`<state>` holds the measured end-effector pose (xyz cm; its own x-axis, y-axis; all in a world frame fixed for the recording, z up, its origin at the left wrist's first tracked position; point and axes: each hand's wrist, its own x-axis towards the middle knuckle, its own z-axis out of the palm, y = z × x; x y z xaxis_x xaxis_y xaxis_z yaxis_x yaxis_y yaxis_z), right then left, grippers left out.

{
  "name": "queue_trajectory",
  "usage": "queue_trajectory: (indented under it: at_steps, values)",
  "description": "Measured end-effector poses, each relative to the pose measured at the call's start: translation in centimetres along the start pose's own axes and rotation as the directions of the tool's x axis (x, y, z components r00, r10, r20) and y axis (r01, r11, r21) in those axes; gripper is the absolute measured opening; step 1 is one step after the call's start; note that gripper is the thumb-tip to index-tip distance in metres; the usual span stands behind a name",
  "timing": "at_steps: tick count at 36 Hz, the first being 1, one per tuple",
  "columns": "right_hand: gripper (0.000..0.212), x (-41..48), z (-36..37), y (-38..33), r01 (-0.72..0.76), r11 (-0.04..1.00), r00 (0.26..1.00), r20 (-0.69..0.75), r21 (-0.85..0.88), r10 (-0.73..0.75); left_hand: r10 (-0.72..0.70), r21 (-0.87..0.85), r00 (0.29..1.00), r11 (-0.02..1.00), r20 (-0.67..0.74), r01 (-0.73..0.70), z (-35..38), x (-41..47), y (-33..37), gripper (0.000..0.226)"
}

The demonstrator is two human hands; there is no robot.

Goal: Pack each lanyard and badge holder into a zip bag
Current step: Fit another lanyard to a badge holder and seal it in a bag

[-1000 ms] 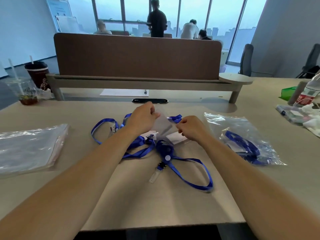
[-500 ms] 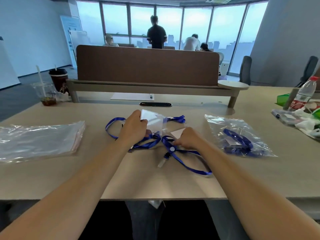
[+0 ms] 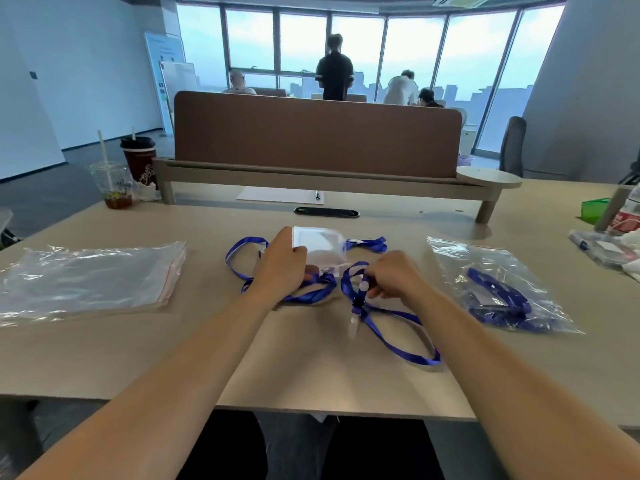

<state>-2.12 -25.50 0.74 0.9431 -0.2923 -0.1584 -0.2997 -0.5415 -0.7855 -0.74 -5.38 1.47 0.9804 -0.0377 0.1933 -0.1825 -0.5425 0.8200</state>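
Head view, mid-desk (image 3: 311,375): the left hand (image 3: 282,268) grips a clear badge holder (image 3: 318,245), light and slick, best taken by its edges. The right hand (image 3: 391,277) pinches a blue lanyard (image 3: 424,361) near its clip. The ribbon looks limp and tangle-prone, so I'd gather it first. I count two loose lanyards, I think. One packed zip bag (image 3: 498,289) lies at three o'clock. The empty zip bags (image 3: 86,275) are stacked at nine, too flat to count.

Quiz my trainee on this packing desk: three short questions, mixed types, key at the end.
1. True or false: the left hand holds a clear badge holder.
2. The stack of empty zip bags lies: A) on the person's left, B) on the person's right, C) under the hands.
3. Fill in: the right hand pinches a blue ____.
Key: 1 true; 2 A; 3 lanyard.
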Motion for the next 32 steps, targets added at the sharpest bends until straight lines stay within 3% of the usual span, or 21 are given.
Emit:
queue_trajectory:
  at_steps: [3,8,12,16,24,32]
  values:
    - [0.010,-0.1,-0.7,-0.8,0.016,0.995,1.000,-0.028,0.094,-0.014,-0.030,-0.185,0.999,0.982,0.043,0.038,0.2,0.4,-0.1,0.027]
    - [0.019,-0.4,-1.3,-1.7,0.122,0.962,0.988,-0.120,0.242,-0.095,-0.018,-0.268,0.996,0.962,0.093,0.042,0.3,0.6,0.3,0.027]
    - [0.012,-0.5,-1.7,-2.3,0.164,0.946,0.985,-0.094,0.279,-0.143,-0.003,-0.267,0.995,0.963,0.102,0.030,0.5,0.9,0.4,0.032]
    - [0.023,-0.5,-1.8,-2.8,0.139,0.907,0.990,-0.031,0.398,-0.138,0.015,-0.203,0.996,0.979,0.087,0.003,1.0,1.1,0.2,0.026]
    - [0.015,0.0,-1.4,-3.0,0.353,0.936,0.931,-0.093,-0.006,-0.352,0.016,-0.152,0.991,0.988,0.131,0.004,1.5,1.6,0.0,0.025]
    - [0.007,0.1,-1.0,-4.4,0.458,0.880,0.871,-0.134,-0.125,-0.473,0.043,-0.055,0.991,0.998,0.123,-0.036,1.2,1.5,0.8,0.021]
